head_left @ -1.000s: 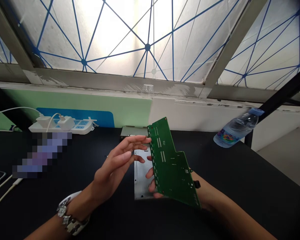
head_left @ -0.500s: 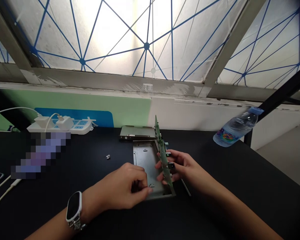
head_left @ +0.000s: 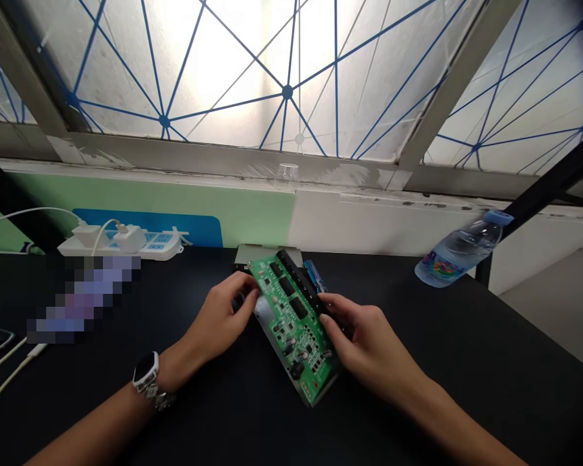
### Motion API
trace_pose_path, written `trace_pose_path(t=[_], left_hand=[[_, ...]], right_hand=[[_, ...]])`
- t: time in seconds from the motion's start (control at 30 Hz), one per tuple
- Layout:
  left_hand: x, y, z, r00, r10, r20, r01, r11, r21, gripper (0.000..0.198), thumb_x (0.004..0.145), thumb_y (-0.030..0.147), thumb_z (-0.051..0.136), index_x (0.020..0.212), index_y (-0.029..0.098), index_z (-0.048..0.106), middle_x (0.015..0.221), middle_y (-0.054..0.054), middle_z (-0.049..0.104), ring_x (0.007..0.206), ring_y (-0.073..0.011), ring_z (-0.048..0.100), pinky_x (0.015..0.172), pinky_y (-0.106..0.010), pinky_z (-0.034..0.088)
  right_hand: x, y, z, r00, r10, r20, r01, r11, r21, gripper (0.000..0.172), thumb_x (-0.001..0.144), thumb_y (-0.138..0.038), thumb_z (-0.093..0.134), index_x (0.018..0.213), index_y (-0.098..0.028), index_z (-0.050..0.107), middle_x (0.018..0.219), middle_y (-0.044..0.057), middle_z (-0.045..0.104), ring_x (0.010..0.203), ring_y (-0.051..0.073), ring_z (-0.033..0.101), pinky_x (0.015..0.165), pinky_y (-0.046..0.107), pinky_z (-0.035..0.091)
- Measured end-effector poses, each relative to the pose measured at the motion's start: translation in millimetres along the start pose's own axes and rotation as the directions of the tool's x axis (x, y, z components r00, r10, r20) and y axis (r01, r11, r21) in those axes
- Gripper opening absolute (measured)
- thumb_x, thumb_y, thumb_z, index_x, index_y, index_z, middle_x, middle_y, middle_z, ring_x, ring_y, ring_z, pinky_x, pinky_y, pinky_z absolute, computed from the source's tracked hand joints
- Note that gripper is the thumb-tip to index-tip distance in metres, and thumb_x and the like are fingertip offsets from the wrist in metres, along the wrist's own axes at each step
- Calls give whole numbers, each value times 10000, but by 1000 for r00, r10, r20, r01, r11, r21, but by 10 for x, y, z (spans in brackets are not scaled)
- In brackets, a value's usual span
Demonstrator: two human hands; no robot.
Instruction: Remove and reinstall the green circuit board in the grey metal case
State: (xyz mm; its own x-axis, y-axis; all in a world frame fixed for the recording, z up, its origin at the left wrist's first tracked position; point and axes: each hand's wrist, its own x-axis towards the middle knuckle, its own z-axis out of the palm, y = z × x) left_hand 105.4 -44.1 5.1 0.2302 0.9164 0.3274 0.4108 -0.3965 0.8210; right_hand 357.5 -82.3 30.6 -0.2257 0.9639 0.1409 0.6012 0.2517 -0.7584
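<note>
A green circuit board (head_left: 291,323) lies component side up, tilted, over a grey metal tray (head_left: 263,315) on the black table (head_left: 466,362). My left hand (head_left: 221,317) grips the board's upper left edge with curled fingers. My right hand (head_left: 364,340) holds its right edge by the row of black connectors. A watch sits on my left wrist.
A grey metal cover (head_left: 247,254) lies behind the board, and a blue-handled screwdriver (head_left: 315,274) beside it. A water bottle (head_left: 459,249) lies at the table's right rear edge. A white power strip (head_left: 121,244) with chargers and cables is at the back left.
The board was held up with its bare underside showing, then stood on edge, and now lies component side up over the tray. My left hand moved from the tray's front to the board's far left edge.
</note>
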Motion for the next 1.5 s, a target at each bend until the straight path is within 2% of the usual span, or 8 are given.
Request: trace_pose_path(t=[0.13, 0.2, 0.33, 0.47, 0.73, 0.97, 1.23, 1.5], left_hand=[[-1, -71, 22, 994, -101, -50, 89, 974, -208, 271, 1019, 330, 548, 1252, 217, 629, 1134, -75, 720, 1000, -242, 671, 846, -332, 511], [-13, -90, 44, 992, -111, -60, 92, 963, -254, 320, 1005, 324, 576, 1307, 232, 622, 1186, -75, 718, 1029, -248, 669, 865, -329, 512], [-16, -99, 46, 992, -103, -75, 85, 973, -216, 313, 960, 278, 633, 1267, 246, 686, 1189, -70, 725, 974, -251, 673, 815, -310, 508], [3, -120, 2, 997, -74, -27, 72, 993, -90, 319, 946, 229, 624, 1253, 246, 705, 1215, -81, 712, 916, -238, 670, 722, -290, 502], [64, -265, -127, 994, 22, 110, -20, 1000, -19, 328, 950, 241, 633, 1266, 244, 722, 1123, -79, 745, 915, -236, 686, 829, -356, 572], [123, -319, -269, 961, 26, 274, -49, 996, 80, 445, 928, 267, 636, 1371, 227, 639, 1194, -81, 753, 1032, -247, 723, 922, -402, 609], [116, -319, -246, 966, 46, 253, -87, 984, 153, 430, 950, 247, 556, 1376, 217, 610, 1279, -87, 743, 1123, -250, 730, 962, -409, 621], [98, -316, -221, 972, 41, 233, -98, 966, 238, 401, 959, 220, 504, 1327, 189, 658, 1254, -79, 759, 1122, -244, 738, 972, -387, 604]], right_hand=[[-44, 1, 56, 997, -75, -29, 66, 967, -246, 402, 976, -260, 497, 1305, -104, 668, 968, 124, 807, 819, 302, 775, 732, 406, 580], [-43, 12, 70, 995, -100, -28, 87, 946, -311, 403, 981, -247, 472, 1311, -106, 656, 1014, 124, 808, 827, 296, 777, 724, 393, 567], [-42, 27, 75, 994, -112, -11, 94, 874, -477, 401, 989, -237, 447, 1319, -126, 645, 998, 114, 809, 789, 303, 777, 654, 389, 528], [-49, 32, 56, 993, -114, -3, 87, 772, -630, 366, 990, -238, 453, 1280, -175, 667, 958, 94, 806, 807, 326, 776, 623, 390, 504], [-30, 47, -13, 992, -111, 52, 122, 839, -530, 320, 1002, -203, 436, 1243, -168, 645, 1176, 122, 688, 904, 270, 730, 742, 390, 555], [19, 78, -52, 987, -142, 77, 162, 855, -494, 318, 975, -135, 476, 1226, -132, 671, 1029, 120, 593, 919, 263, 648, 776, 392, 552], [23, 99, -46, 989, -98, 107, 139, 853, -504, 283, 975, -149, 500, 1191, -170, 682, 1009, 95, 589, 857, 241, 639, 758, 376, 524], [18, 109, -40, 993, -75, 88, 111, 837, -537, 154, 947, -182, 525, 1040, -188, 647, 979, 61, 597, 753, 207, 619, 691, 351, 471]])
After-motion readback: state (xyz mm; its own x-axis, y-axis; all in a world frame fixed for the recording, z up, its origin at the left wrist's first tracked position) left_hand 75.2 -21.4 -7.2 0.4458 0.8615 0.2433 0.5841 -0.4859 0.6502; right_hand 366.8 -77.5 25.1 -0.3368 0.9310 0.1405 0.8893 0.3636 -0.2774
